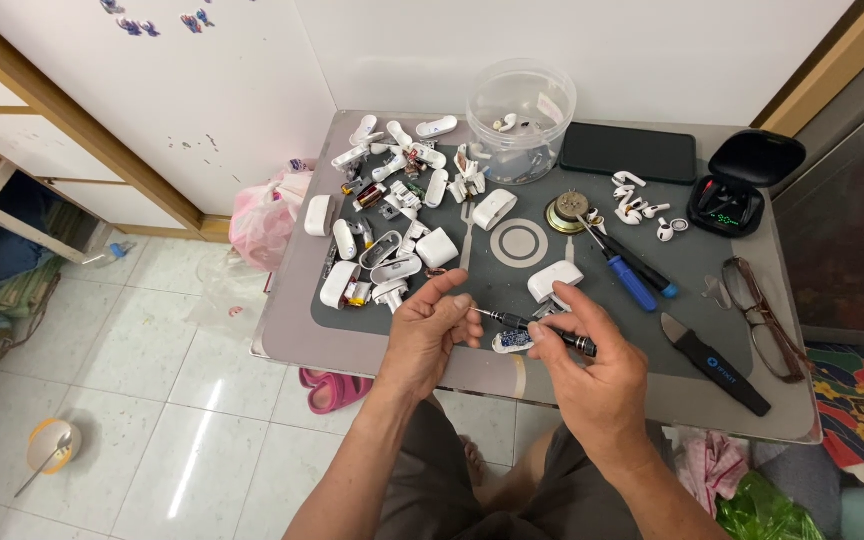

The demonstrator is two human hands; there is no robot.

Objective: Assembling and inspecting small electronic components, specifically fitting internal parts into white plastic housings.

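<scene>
Small screwdriver [542,331] pinched between right hand [592,370] fingers, tip at left hand [430,330].

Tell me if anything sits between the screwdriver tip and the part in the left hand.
Nothing visible does. The right hand holds the black screwdriver, whose tip reaches the left hand fingertips; the part itself is hidden there. The small circuit board lies below the shaft.

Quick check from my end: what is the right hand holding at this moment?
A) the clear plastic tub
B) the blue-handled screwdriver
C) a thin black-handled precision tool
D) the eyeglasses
C: the right hand grips a thin black-handled precision tool whose tip points toward the left hand, while the blue-handled screwdriver lies untouched on the mat.
</scene>
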